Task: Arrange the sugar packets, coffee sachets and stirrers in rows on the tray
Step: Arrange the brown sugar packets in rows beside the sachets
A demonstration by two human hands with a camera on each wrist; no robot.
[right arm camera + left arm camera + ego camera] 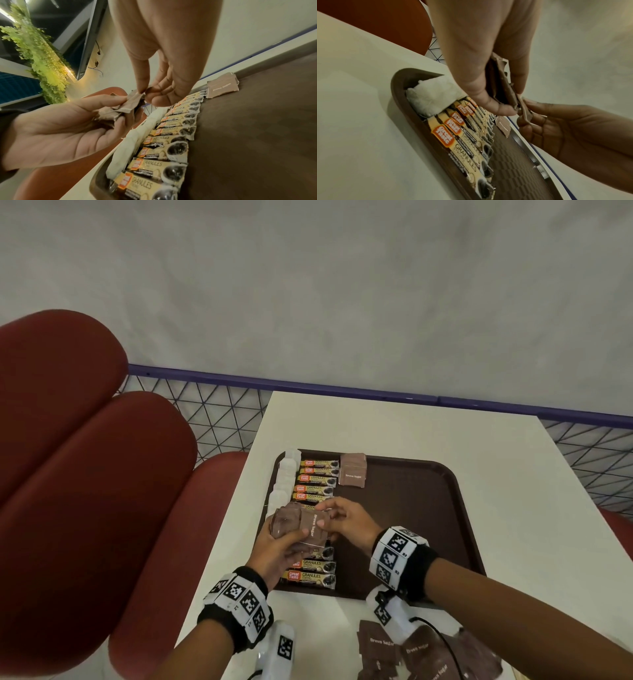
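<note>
Above the brown tray's left side, my left hand grips a bunch of brown sugar packets. My right hand pinches the edge of one packet from that bunch. A column of yellow coffee sachets lies on the tray, with white wrapped stirrers along its left rim. A few brown sugar packets lie overlapped at the tray's far end, right of the sachets.
More loose brown sugar packets lie on the white table near its front edge, right of centre. Red padded seats stand to the left. A wire mesh rail runs behind the table.
</note>
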